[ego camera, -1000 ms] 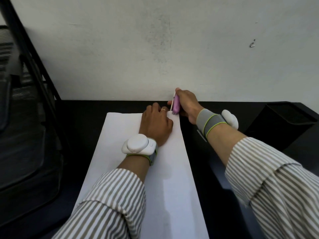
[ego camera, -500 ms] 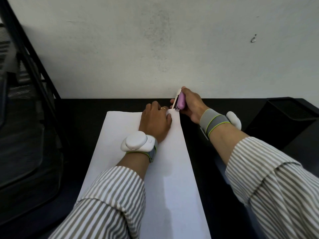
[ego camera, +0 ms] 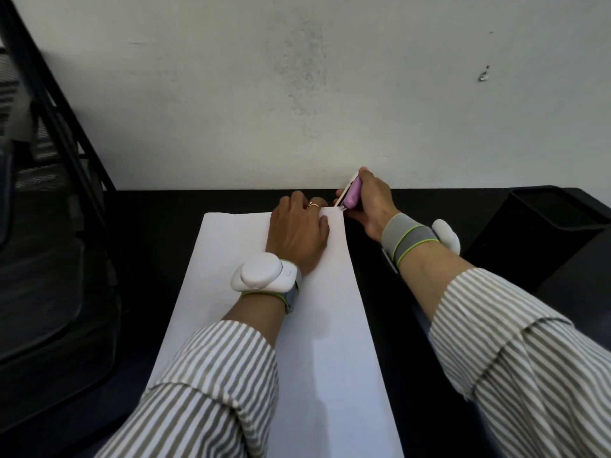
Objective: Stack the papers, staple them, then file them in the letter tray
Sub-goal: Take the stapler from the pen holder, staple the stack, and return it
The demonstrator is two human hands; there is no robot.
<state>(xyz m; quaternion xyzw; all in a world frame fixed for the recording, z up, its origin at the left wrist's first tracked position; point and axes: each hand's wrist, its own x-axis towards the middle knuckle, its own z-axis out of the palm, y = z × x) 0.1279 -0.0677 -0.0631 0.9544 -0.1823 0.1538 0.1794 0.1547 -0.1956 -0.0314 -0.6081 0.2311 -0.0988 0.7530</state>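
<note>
A stack of white papers (ego camera: 317, 325) lies lengthwise on the black desk (ego camera: 158, 226). My left hand (ego camera: 297, 233) rests flat on the stack near its far right corner and presses it down. My right hand (ego camera: 370, 203) grips a small pink stapler (ego camera: 350, 195), tilted up, with its jaw at the far right corner of the papers. The black mesh letter tray (ego camera: 39, 242) stands at the left edge of the view.
A black rectangular bin (ego camera: 542, 233) stands on the desk at the right. A pale wall (ego camera: 330, 94) rises right behind the desk's far edge. White sensor units sit on both wrists.
The pink stapler has tilted up and back a little at the paper's corner, with my right hand shifting slightly right. My left hand stays on the papers.
</note>
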